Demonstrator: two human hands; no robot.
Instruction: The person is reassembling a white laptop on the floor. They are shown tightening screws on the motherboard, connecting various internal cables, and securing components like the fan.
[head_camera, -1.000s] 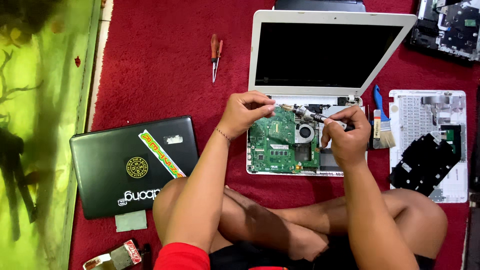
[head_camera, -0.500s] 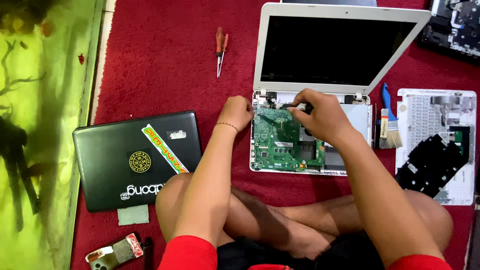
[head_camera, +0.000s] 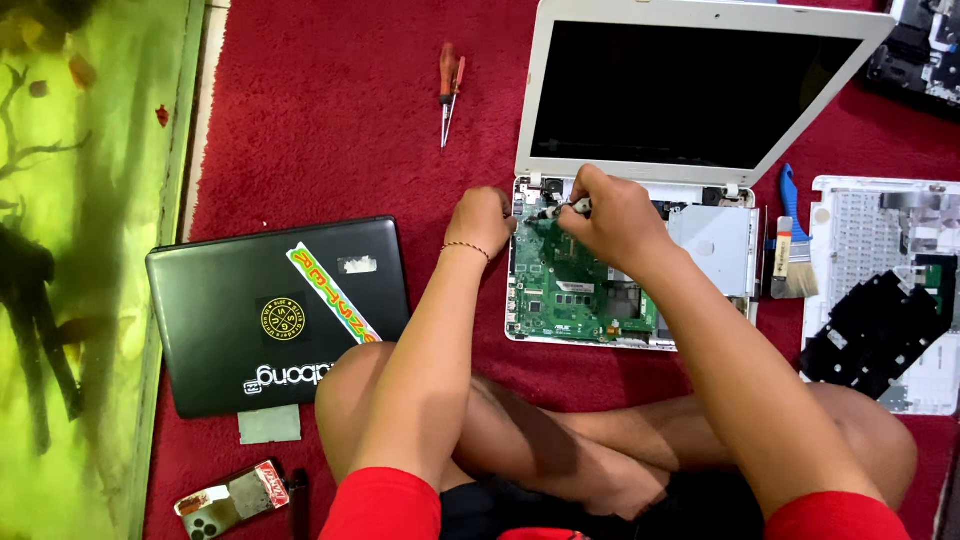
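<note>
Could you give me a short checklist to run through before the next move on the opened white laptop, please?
1. Left hand steadies the white laptop at its left edge: ok.
2. Right hand is on the top left corner of the green board: ok.
3. What the right hand's fingers pinch there, and how firm the grip is: cannot tell, the thing is too small.
4. Screwdriver within easy reach: not ok, it lies apart on the red carpet.
5. Brush close by, right of the base: ok.
6. Screen upright and off the work area: ok.
</note>
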